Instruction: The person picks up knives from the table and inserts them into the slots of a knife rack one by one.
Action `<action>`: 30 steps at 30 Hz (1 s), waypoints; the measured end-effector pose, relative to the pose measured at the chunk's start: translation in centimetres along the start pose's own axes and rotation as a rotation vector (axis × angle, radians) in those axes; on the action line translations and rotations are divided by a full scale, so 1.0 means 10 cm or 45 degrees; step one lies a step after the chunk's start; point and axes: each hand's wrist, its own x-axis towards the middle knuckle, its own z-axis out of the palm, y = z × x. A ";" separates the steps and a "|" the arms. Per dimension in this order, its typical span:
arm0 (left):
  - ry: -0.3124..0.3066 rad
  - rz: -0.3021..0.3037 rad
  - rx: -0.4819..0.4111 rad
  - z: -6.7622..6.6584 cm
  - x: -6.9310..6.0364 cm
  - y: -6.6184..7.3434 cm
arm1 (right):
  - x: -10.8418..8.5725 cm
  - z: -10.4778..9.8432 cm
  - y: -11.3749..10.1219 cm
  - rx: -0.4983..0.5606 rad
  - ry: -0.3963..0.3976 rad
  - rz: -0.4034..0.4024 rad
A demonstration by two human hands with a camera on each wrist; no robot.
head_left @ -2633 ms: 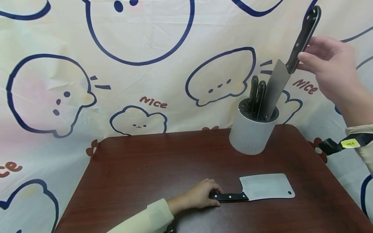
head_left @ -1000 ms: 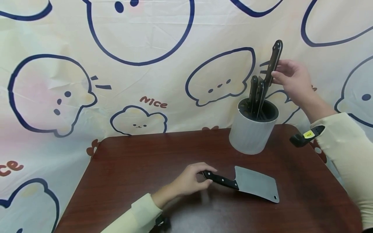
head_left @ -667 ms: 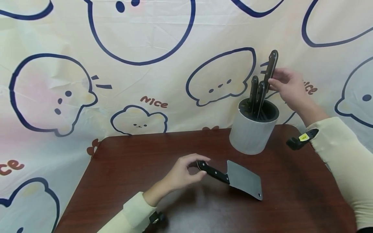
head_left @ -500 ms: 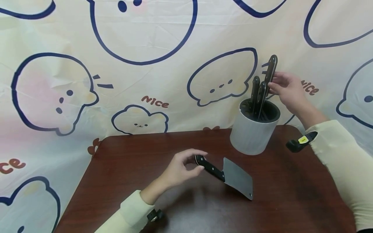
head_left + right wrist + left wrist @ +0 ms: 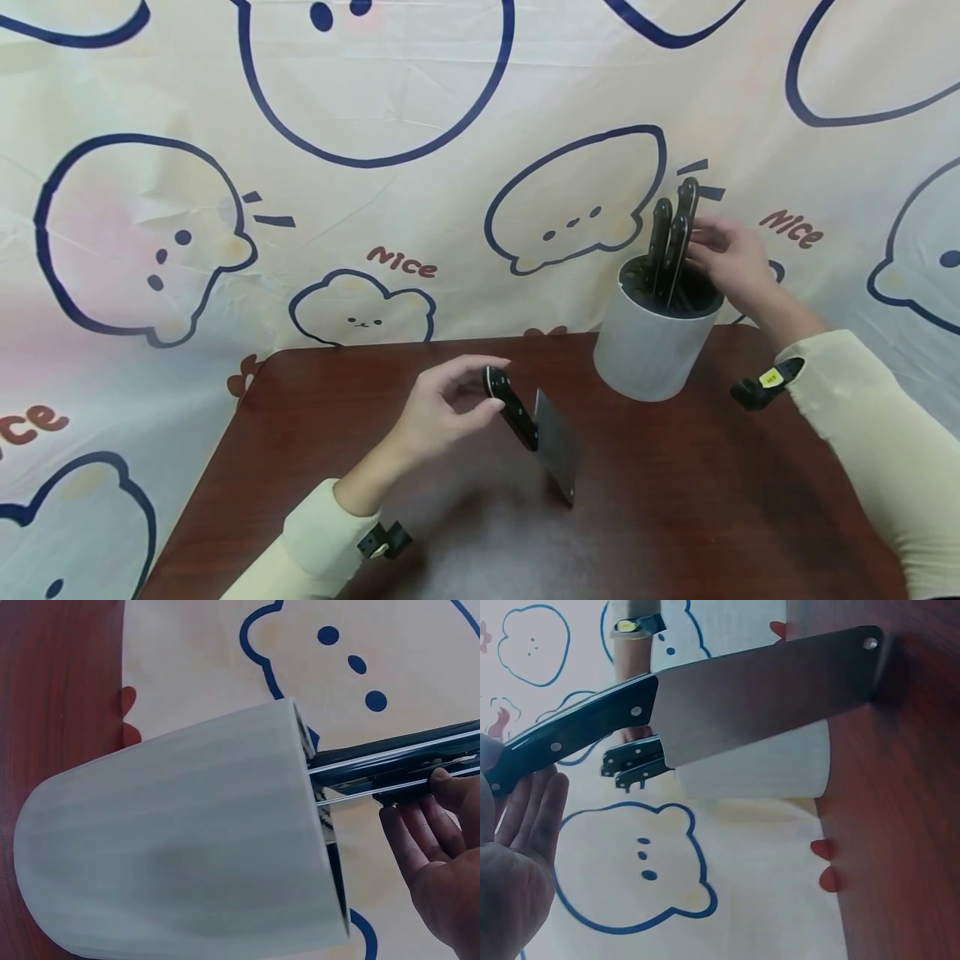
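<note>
White holder with black-handled knives

The cleaver blade looks smooth metal, the holder matt, the table glossy wood.

Tabletop: dark reddish-brown, streaked wood grain, far left corner rounded. Pale sheen at the near middle; soft shadows to either side of it. White knife holder stands upright on the far right part, close to the far edge. Cleaver, tilted, lowest corner at the surface near mid-table; contact cannot be confirmed.
</note>
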 end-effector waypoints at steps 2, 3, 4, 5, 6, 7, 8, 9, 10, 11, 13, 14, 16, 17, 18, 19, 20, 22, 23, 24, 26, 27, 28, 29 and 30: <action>0.028 0.000 0.019 -0.04 0.01 0.04 | -0.01 0.01 0.03 -0.017 -0.011 -0.001; 0.043 0.000 0.032 -0.06 0.01 0.05 | -0.01 0.01 0.05 -0.022 -0.018 -0.005; 0.057 -0.005 0.043 -0.08 0.01 0.07 | -0.01 0.02 0.06 -0.022 -0.024 -0.008; 0.071 -0.011 0.055 -0.10 0.01 0.08 | -0.01 0.02 0.08 -0.019 -0.030 -0.011; 0.086 -0.019 0.058 -0.11 0.01 0.10 | -0.02 0.03 0.08 -0.020 -0.035 -0.012; 0.098 -0.027 0.059 -0.13 0.01 0.11 | -0.02 0.04 0.10 -0.020 -0.041 -0.008; 0.108 -0.035 0.061 -0.15 0.02 0.12 | -0.02 0.04 0.11 -0.013 -0.047 -0.006; 0.119 -0.043 0.060 -0.17 0.02 0.14 | -0.02 0.05 0.12 -0.007 -0.055 -0.004; 0.128 -0.051 0.062 -0.19 0.02 0.16 | -0.02 0.06 0.14 -0.004 -0.060 0.001; 0.139 -0.056 0.068 -0.21 0.03 0.18 | -0.02 0.07 0.15 -0.004 -0.063 0.006; 0.153 -0.068 0.082 -0.25 0.04 0.21 | -0.02 0.08 0.17 -0.005 -0.067 0.011; 0.158 -0.071 0.091 -0.27 0.04 0.23 | -0.02 0.08 0.18 -0.008 -0.068 0.010; 0.159 -0.082 0.102 -0.30 0.04 0.26 | -0.02 0.09 0.19 -0.015 -0.073 0.005; 0.154 -0.088 0.104 -0.31 0.05 0.27 | -0.02 0.09 0.20 -0.018 -0.076 0.003; 0.146 -0.093 0.103 -0.33 0.05 0.28 | -0.02 0.10 0.20 -0.024 -0.078 0.001; 0.137 -0.102 0.100 -0.34 0.05 0.29 | -0.02 0.10 0.21 -0.030 -0.079 -0.002; 0.124 -0.109 0.092 -0.35 0.05 0.30 | -0.02 0.10 0.22 -0.031 -0.081 -0.003; 0.098 -0.128 0.087 -0.37 0.06 0.31 | -0.02 0.11 0.23 -0.029 -0.082 -0.011; 0.085 -0.138 0.085 -0.38 0.06 0.32 | -0.02 0.11 0.23 -0.028 -0.080 -0.013; 0.074 -0.152 0.083 -0.39 0.06 0.33 | -0.02 0.11 0.23 -0.028 -0.080 -0.017; 0.054 -0.178 0.095 -0.42 0.07 0.34 | -0.02 0.11 0.23 -0.026 -0.082 -0.023; 0.047 -0.193 0.107 -0.44 0.08 0.35 | -0.02 0.11 0.23 -0.026 -0.083 -0.030; 0.041 -0.206 0.117 -0.45 0.08 0.36 | -0.02 0.11 0.23 -0.028 -0.083 -0.035; 0.037 -0.220 0.129 -0.46 0.08 0.37 | -0.02 0.11 0.23 -0.030 -0.085 -0.041; 0.034 -0.232 0.144 -0.48 0.09 0.38 | -0.03 0.10 0.23 -0.032 -0.087 -0.050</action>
